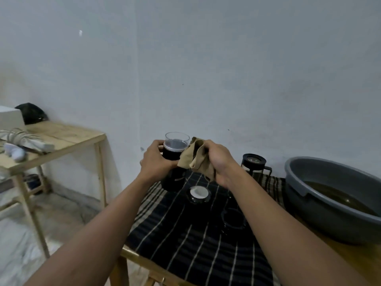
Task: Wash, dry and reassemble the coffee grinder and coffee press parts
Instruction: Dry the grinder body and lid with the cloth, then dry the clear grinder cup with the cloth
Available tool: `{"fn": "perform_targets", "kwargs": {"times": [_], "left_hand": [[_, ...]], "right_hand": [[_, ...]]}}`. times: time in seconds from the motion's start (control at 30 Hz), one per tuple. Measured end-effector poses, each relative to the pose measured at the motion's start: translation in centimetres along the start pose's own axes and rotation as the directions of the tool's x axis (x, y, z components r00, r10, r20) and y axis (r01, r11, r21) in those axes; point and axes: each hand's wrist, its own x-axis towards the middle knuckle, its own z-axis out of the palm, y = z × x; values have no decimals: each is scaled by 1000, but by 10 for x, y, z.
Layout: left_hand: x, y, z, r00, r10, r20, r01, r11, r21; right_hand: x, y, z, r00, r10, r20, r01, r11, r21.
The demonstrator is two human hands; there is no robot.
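Note:
My left hand (157,162) grips a black coffee grinder (174,153) with a clear plastic top, held upright above the striped cloth. My right hand (216,162) clutches a crumpled tan rag (195,159) pressed against the grinder's right side. Below the hands, a black round part with a white centre (198,194) lies on the cloth. A dark ring-shaped part (234,220) rests to its right. The black coffee press (254,165) with its handle stands at the back, behind my right wrist.
A black cloth with pale stripes (185,244) covers the wooden table. A grey basin (329,195) of brownish water sits at the right. A second wooden table (61,137) at the left holds a white box, rope and other items. A pale wall is close behind.

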Motion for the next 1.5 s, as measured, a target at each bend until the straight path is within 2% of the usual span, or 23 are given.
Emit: {"fn": "perform_targets", "kwargs": {"times": [0.33, 0.47, 0.67, 0.73, 0.8, 0.87, 0.93, 0.97, 1.03, 1.1, 1.17, 1.27, 1.33, 1.4, 1.47, 1.5], "left_hand": [[-7, -36, 11, 996, -74, 47, 71, 995, 64], [-11, -36, 13, 997, -78, 26, 76, 993, 89], [-18, -30, 15, 995, -100, 28, 93, 975, 202], [-23, -22, 16, 994, -103, -24, 106, 956, 275], [-34, -14, 19, 988, 13, -154, 38, 944, 328], [-52, -2, 26, 941, 254, -225, -187, 941, 283], [-72, 7, 35, 916, 392, -83, -347, 880, 323], [-80, 9, 41, 919, 393, 38, -371, 829, 419], [-91, 7, 54, 923, 305, 235, -383, 661, 646], [-96, 2, 64, 935, 213, 282, -354, 546, 760], [-99, -2, 70, 948, 173, 268, -319, 549, 772], [-105, -3, 67, 960, 175, 220, -281, 604, 746], [-111, 7, 58, 974, 214, 75, -215, 764, 608], [-115, 24, 49, 981, 167, -95, -132, 945, 299], [-111, 46, 45, 989, 22, -145, -26, 999, -24], [-108, 59, 46, 992, -62, -106, 45, 987, -151]], "right_hand": [[18, 20, 7, 992, 122, 25, -119, 987, -108], [17, 22, 5, 988, 152, 11, -151, 985, -89], [-5, 4, -9, 992, 107, -60, -110, 992, -54], [-13, -4, -21, 993, 85, -78, -88, 995, -39], [-19, -9, -36, 993, 62, -104, -66, 997, -41], [-27, -11, -51, 989, 38, -142, -47, 997, -58], [-34, -7, -64, 987, 28, -161, -35, 999, -40], [-38, -4, -70, 986, 28, -166, -31, 999, -19], [-47, 3, -77, 984, 39, -173, -34, 999, 30], [-58, 8, -86, 983, 38, -178, -25, 997, 73], [-66, 10, -95, 983, 45, -179, -26, 994, 110], [-77, 10, -106, 978, 35, -206, -6, 990, 141], [-75, 9, -110, 962, -21, -271, 56, 991, 124], [-72, 6, -107, 928, -117, -354, 162, 982, 100], [-74, 5, -91, 889, -212, -406, 289, 947, 138], [-75, 5, -83, 872, -256, -417, 349, 923, 163]]}}
